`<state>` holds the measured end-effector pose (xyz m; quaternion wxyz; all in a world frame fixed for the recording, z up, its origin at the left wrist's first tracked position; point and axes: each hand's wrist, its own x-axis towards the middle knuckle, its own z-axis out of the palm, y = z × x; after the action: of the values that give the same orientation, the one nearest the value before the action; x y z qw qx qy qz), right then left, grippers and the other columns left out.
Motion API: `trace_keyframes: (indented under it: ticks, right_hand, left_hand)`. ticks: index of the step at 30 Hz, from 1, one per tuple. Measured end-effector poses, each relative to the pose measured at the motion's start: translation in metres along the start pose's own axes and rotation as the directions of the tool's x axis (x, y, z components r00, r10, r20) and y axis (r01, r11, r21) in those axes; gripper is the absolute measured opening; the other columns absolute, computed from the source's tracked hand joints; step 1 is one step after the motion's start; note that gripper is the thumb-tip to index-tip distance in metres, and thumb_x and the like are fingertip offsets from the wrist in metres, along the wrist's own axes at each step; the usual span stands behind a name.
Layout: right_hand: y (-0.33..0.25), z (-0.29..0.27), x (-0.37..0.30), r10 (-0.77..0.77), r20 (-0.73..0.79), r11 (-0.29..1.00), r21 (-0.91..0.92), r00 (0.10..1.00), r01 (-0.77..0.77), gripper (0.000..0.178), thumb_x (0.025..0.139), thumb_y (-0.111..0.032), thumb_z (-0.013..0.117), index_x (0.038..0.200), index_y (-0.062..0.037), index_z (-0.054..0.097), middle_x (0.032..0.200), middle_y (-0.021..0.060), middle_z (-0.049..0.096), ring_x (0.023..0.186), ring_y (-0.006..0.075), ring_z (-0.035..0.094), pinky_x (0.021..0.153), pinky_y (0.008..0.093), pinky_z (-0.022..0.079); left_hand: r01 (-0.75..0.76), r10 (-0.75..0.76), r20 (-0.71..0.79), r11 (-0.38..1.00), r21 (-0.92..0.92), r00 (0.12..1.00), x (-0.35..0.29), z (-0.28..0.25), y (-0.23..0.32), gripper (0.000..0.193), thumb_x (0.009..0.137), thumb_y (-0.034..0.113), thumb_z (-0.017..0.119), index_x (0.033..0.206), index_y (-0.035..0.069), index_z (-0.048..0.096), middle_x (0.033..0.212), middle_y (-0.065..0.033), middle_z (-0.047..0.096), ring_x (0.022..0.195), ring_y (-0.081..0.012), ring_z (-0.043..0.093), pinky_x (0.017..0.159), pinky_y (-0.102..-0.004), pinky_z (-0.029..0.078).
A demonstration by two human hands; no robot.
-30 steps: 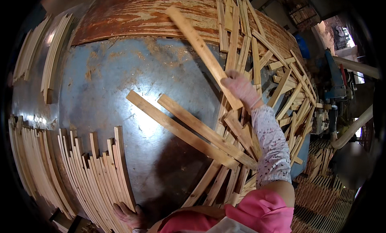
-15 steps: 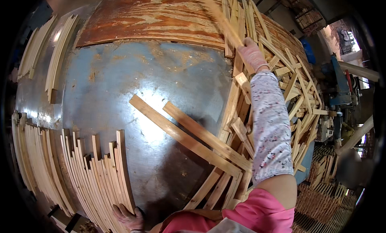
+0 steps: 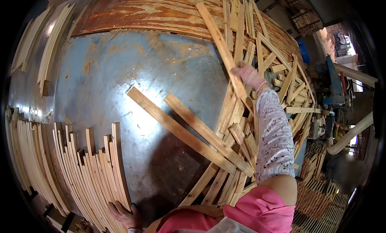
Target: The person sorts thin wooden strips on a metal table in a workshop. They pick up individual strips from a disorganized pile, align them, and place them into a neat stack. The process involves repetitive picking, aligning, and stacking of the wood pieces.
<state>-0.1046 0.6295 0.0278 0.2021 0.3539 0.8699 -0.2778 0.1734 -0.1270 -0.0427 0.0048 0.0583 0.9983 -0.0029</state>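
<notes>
My right hand, in a pale pinkish glove, is closed around a long wooden strip over the loose pile. The strip slants from the plywood sheet at the far side down toward me. My left hand, also gloved, lies on the near end of a row of wooden strips standing side by side at the lower left. Its fingers are stretched over the strips, with the thumb apart. Between my hands, two strips lie slanted on the metal tabletop, their near ends on the pile.
The blue-grey metal tabletop is worn and rusty, with a reddish plywood sheet at its far side. More strip bundles lie at the left. Beyond the pile at right stand machinery, a pale hose and stacked wood.
My right hand has drawn the strip nearer and lower, and its near end now lies over the pile. The left hand stays on the row; the whole view has shifted slightly.
</notes>
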Motion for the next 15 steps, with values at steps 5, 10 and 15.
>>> trace_keyframes:
  ticks: [5,10,15]
  right_hand:
    - [-0.026,-0.076,0.051,-0.154,-0.414,0.988,-0.05,0.897,0.146,0.051,0.103,-0.04,0.062,0.134,0.001,0.064,0.113,0.0254,0.076,0.103,0.0342,0.075,0.095,0.0439,0.059]
    - [-0.062,-0.109,0.089,-0.188,-0.702,0.97,-0.243,0.686,0.016,0.06,0.101,-0.051,0.062,0.133,-0.0008,0.065,0.122,0.0288,0.074,0.119,0.0445,0.07,0.103,0.0494,0.055]
    - [-0.087,-0.006,0.027,-0.422,-0.431,0.905,-0.256,0.798,0.34,0.069,0.099,-0.049,0.066,0.151,-0.0038,0.061,0.148,0.0224,0.067,0.137,0.0361,0.064,0.114,0.0427,0.05]
  left_hand:
    - [0.031,-0.031,0.026,0.999,0.013,0.999,0.0,-0.004,0.002,0.093,0.082,0.024,0.081,0.163,0.009,0.039,0.17,-0.0294,0.035,0.155,-0.0529,0.035,0.126,-0.0655,0.032]
    - [0.014,-0.014,0.011,1.0,0.004,1.0,-0.01,0.012,-0.014,0.086,0.084,0.033,0.078,0.158,0.005,0.044,0.164,-0.0333,0.041,0.15,-0.0572,0.038,0.122,-0.0699,0.035]
    - [0.179,-0.164,0.145,0.979,-0.096,0.976,0.009,-0.027,0.014,0.073,0.08,0.032,0.081,0.14,-0.004,0.061,0.156,-0.0348,0.045,0.143,-0.056,0.043,0.121,-0.0628,0.037]
